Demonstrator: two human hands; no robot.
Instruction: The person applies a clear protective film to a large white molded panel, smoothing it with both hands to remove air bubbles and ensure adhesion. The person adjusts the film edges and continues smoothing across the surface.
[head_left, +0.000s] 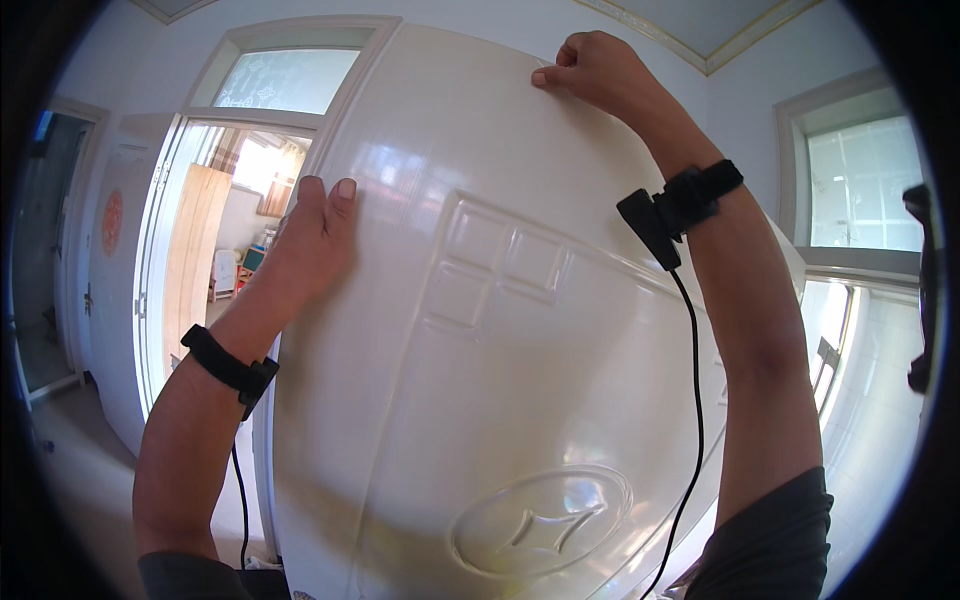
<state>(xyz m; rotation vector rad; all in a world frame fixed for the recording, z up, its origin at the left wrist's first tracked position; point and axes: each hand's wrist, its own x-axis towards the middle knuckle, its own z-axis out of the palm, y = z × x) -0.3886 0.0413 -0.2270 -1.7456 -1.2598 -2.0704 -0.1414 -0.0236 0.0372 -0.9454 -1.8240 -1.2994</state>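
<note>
A large glossy cream door panel (540, 390) with embossed squares and an oval stands upright right before me, slightly tilted. My left hand (319, 232) grips its left edge, the thumb on the front face and the fingers hidden behind. At the top edge, towards the right, my right hand (589, 67) pinches the panel between thumb and bent fingers. Each wrist wears a black strap with a small device and a cable.
To the left are an open doorway (196, 262) into a bright room and a white door with a red round decoration (112, 222). A framed window (866, 184) is at the right, above another bright opening. Gold-edged ceiling moulding (705, 64) runs overhead.
</note>
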